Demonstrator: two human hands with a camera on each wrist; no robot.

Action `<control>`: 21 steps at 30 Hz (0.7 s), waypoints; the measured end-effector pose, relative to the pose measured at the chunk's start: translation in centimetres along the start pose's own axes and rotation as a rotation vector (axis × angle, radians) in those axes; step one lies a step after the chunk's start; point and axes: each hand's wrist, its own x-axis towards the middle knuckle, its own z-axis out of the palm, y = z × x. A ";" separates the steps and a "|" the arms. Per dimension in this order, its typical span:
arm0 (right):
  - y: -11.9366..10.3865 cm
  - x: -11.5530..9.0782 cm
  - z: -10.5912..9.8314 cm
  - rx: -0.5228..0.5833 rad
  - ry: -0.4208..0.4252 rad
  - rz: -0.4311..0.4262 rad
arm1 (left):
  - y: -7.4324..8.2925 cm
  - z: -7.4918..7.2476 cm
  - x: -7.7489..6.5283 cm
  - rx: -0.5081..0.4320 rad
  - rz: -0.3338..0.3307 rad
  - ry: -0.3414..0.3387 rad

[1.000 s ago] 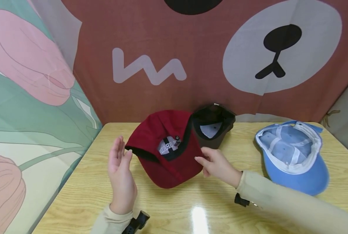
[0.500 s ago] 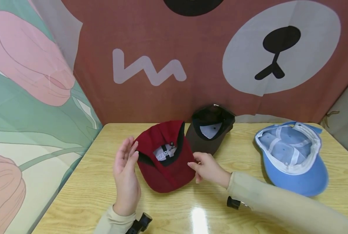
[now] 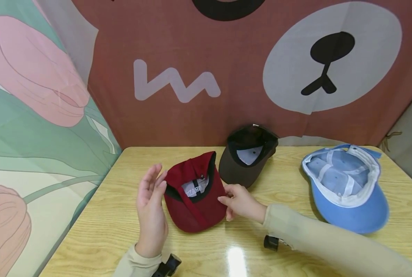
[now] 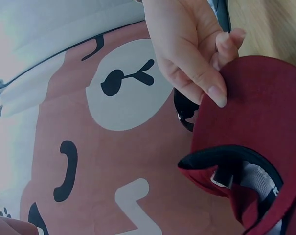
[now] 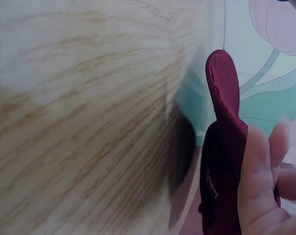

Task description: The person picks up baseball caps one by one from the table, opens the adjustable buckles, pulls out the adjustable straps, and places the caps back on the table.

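A dark red baseball cap (image 3: 195, 207) hangs close over the table, its hollow side and black inner band turned toward me and its brim pointing to my side. My right hand (image 3: 242, 202) pinches its right edge between thumb and fingers; in the left wrist view that thumb (image 4: 214, 93) lies on the red fabric. Beside the cap's left edge, my left hand (image 3: 152, 215) stands upright with relaxed, extended fingers, the tips right at the cap. A dark brown cap (image 3: 238, 169) sits behind it, opening upward.
To the right, a light blue cap (image 3: 353, 211) lies upside down on the wooden table (image 3: 98, 227). A brown curtain with a bear print (image 3: 240, 104) closes off the back, and a tulip-patterned cloth (image 3: 46, 154) the left side.
My right hand has lowered the red cap and drawn it slightly nearer, uncovering more of the brown cap. The left hand has shifted a little to the right, staying beside it.
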 end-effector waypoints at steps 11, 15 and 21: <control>0.2 0.9 0.9 0.071 -0.032 0.038 | -0.4 -0.1 -0.2 -0.003 -0.024 -0.011; 0.4 1.2 1.3 0.104 -0.044 0.040 | -0.4 -0.2 -0.1 0.002 -0.035 -0.014; 1.0 1.4 1.5 0.118 -0.055 0.023 | -0.5 -0.1 -0.1 0.025 -0.064 -0.017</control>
